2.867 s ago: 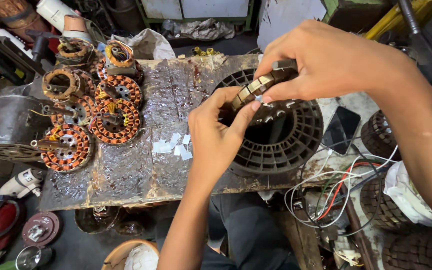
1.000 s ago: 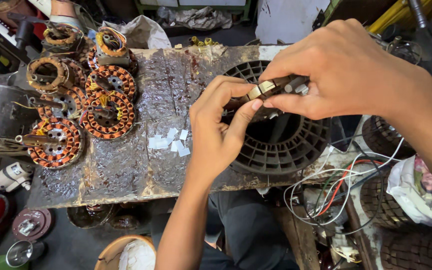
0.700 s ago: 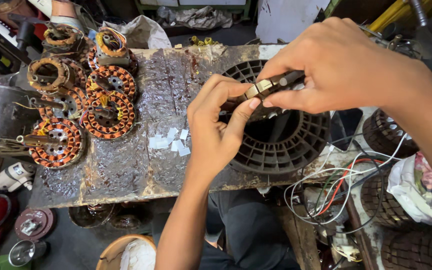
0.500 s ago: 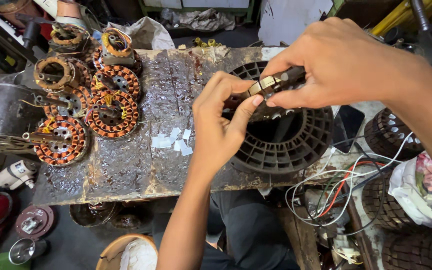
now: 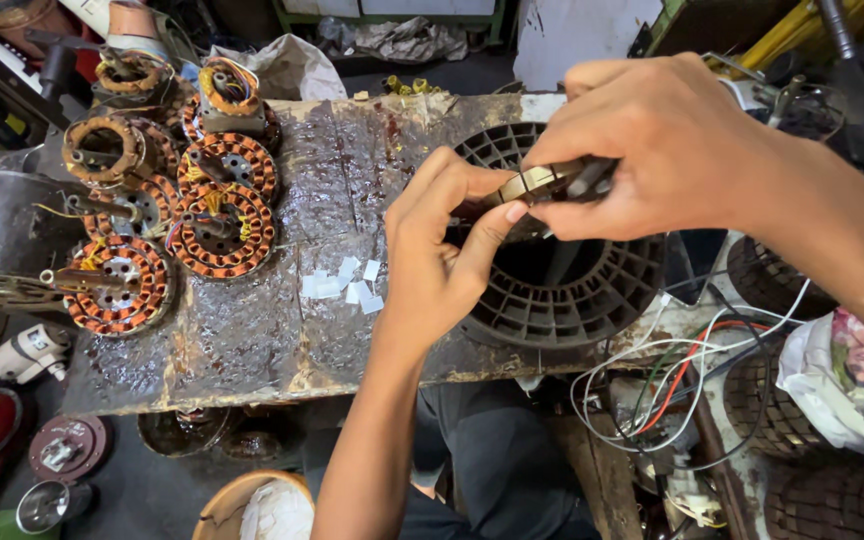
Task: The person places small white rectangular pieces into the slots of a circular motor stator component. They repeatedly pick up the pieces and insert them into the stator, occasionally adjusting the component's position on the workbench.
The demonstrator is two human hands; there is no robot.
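A worn metal-topped workbench filled most of the view, and on its right end lay a round dark plastic grille housing, ribbed and open in the middle. To the left sat a cluster of copper-wound stator coils, orange and brown, packed close together and touching one another. Above the grille I held a small laminated metal core piece, a dull brass-and-grey stack with a striped edge. Its long axis ran roughly left to right, tilted slightly upward toward the right, with its pale end facing my left thumb. My right hand was closed over the right end of the piece, fingers wrapped across it from above. My left hand pinched the left end between thumb and forefinger. Most of the piece was hidden under my fingers. A few small white paper slips lay on the bench just left of my left hand. A tangle of white, red and green wires spilled off the bench's right corner.
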